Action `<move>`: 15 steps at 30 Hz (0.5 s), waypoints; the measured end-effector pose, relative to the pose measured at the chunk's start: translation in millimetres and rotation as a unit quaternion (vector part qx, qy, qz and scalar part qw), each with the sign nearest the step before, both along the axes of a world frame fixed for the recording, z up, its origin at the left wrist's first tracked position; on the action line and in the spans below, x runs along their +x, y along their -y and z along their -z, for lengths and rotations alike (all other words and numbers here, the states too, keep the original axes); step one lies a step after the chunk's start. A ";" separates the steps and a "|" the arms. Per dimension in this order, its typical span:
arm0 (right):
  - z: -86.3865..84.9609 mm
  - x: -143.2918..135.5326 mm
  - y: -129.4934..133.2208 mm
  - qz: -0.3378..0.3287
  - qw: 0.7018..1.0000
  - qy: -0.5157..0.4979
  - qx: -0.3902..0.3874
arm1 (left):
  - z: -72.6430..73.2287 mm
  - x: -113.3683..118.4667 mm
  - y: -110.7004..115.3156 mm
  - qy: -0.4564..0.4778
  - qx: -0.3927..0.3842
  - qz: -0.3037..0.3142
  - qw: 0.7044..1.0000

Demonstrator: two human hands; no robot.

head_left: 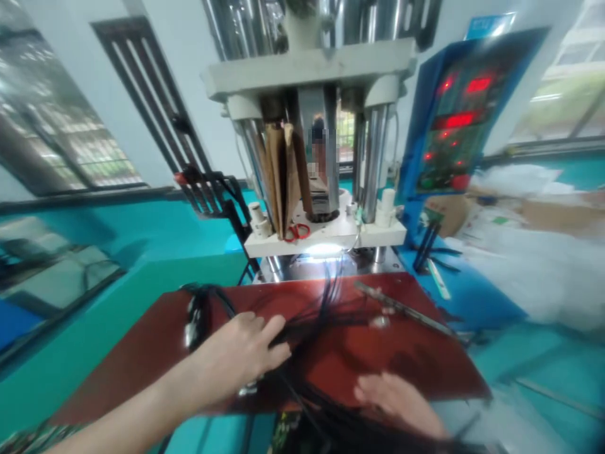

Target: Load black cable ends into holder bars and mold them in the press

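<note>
My left hand (248, 345) is over the left-middle of the red-brown work board (425, 353), its thumb and index finger apart beside a bundle of black cables (302, 343). Whether its other fingers hold any cable is hidden. My right hand (397, 398) is low on the right, blurred, with its fingers stretched out above the cables near the board's front edge. More black cable (201, 309) lies coiled at the board's left side. Some strands run up to the lit gap under the press (326, 243).
Behind the board stands the press with chrome columns and red-handled scissors (297, 232) on its ledge. A metal bar (406, 310) lies on the board's right. A blue control box (454, 113) and white bags (543, 252) are at the right.
</note>
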State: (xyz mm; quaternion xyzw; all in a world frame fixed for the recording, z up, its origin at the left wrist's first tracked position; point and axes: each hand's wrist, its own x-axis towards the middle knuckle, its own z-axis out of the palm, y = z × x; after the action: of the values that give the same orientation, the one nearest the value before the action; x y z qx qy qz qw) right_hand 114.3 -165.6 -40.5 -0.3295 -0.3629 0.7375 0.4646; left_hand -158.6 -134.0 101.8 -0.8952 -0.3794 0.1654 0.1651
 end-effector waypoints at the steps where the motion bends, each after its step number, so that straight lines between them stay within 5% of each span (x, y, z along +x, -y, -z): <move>1: 1.1 0.3 -2.6 0.028 0.999 -0.009 -0.017 | 9.5 2.3 -6.0 -0.002 -0.010 0.017 1.000; 4: 0.5 -5.1 -8.8 0.066 0.996 -0.038 -0.045 | 41.6 1.7 -17.7 -0.008 -0.048 -0.005 0.999; 8: -4.6 -19.0 -19.4 0.036 0.996 -0.059 -0.062 | 70.0 -3.8 -22.8 0.034 -0.110 -0.051 0.992; 12: -11.7 -26.8 -33.6 0.013 0.996 0.078 0.034 | 66.1 24.6 -14.9 0.196 -0.203 -0.061 0.958; 15: -16.4 -26.5 -39.9 -0.018 0.981 0.151 0.124 | 59.9 71.1 -14.2 0.343 -0.337 -0.053 0.875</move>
State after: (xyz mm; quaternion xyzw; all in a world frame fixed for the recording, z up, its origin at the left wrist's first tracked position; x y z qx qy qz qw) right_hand 87.8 -125.7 -24.1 -0.3709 -0.5231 0.6365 0.4285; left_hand -87.5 -119.8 41.9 -0.8756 -0.3808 -0.0260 -0.2961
